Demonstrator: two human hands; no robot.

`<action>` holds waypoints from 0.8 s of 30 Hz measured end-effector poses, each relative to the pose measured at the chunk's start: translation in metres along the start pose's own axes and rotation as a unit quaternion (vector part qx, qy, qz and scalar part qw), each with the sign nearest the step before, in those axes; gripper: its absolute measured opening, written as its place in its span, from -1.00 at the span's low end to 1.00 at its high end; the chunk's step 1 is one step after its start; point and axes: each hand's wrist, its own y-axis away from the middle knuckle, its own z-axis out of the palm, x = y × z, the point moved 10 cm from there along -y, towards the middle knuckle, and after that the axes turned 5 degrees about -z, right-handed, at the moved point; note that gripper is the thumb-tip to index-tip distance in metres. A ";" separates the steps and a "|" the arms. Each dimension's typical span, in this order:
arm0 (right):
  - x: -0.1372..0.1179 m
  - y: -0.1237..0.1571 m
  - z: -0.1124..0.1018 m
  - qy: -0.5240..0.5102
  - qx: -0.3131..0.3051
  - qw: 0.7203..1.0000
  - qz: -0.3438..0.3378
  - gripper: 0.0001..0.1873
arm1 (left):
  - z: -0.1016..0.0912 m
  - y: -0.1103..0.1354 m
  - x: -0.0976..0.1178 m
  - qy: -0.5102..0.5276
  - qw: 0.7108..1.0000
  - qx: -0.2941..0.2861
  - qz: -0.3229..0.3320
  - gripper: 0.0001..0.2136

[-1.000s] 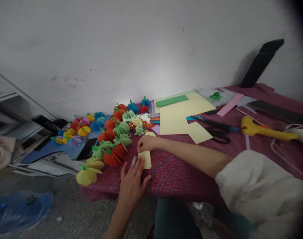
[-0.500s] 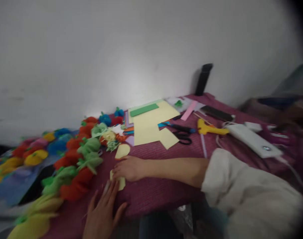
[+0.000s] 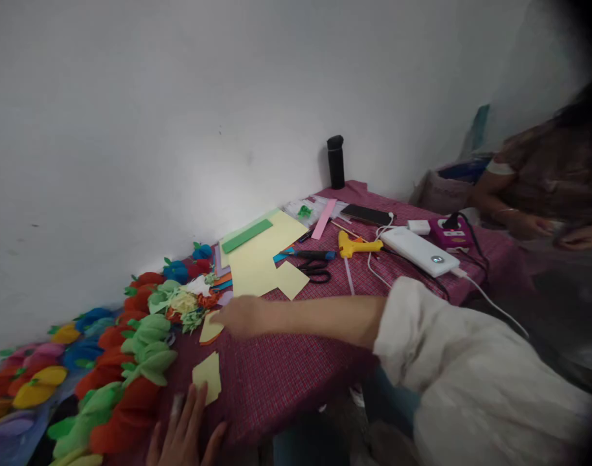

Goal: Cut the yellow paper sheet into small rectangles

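My left hand (image 3: pixel 184 430) lies flat at the table's near edge with its fingers spread, the fingertips touching a small folded yellow paper piece (image 3: pixel 207 377). My right hand (image 3: pixel 240 317) reaches left across the red checked cloth (image 3: pixel 296 362). It rests at a rounded yellow paper cut-out (image 3: pixel 211 328) that lies on an orange piece. Motion blurs the right hand's fingers, so their grip does not show. A white sleeve (image 3: pixel 451 362) covers my right upper arm.
Paper fruits (image 3: pixel 140 343) in red, green, yellow and blue crowd the left. Yellow sheets (image 3: pixel 261 259), black scissors (image 3: pixel 318 272), a yellow glue gun (image 3: pixel 357 246), a white power bank (image 3: pixel 420 251), a phone (image 3: pixel 368 214) and a black bottle (image 3: pixel 335 162) lie farther back. Another person (image 3: pixel 543 188) sits at right.
The view has swung to the right. My right hand has left the folded yellow piece and moved back to the rounded cut-out. My left hand stays flat by the folded piece.
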 end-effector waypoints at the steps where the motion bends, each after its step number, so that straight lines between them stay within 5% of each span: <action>1: 0.028 0.017 -0.013 -0.035 0.003 0.997 0.074 -0.63 | -0.012 -0.003 0.005 0.008 0.999 0.031 -0.003 -0.49; 3: 0.086 0.058 -0.038 -0.052 0.037 0.973 0.220 -0.58 | -0.040 -0.013 0.032 0.039 0.994 0.092 0.036 -0.50; 7: 0.150 0.115 -0.052 -0.035 0.053 0.944 0.324 -0.61 | -0.071 -0.054 0.124 0.104 0.976 0.068 0.178 -0.59; 10: 0.167 0.134 -0.043 -0.033 0.057 0.926 0.371 -0.67 | -0.077 -0.095 0.180 0.137 0.969 0.042 0.202 -0.60; 14: 0.170 0.138 -0.030 -0.056 0.078 0.909 0.407 -0.70 | -0.057 -0.129 0.219 0.156 0.967 0.019 0.198 -0.63; 20: 0.180 0.132 -0.027 -0.134 0.151 0.885 0.419 -0.65 | -0.037 -0.137 0.220 0.225 0.953 0.017 0.201 -0.68; 22: 0.181 0.132 -0.031 -0.167 0.173 0.883 0.403 -0.62 | -0.043 -0.147 0.199 0.309 0.939 0.037 0.148 -0.69; 24: 0.178 0.134 -0.036 -0.208 0.185 0.884 0.376 -0.64 | -0.048 -0.161 0.161 0.421 0.903 0.078 0.026 -0.62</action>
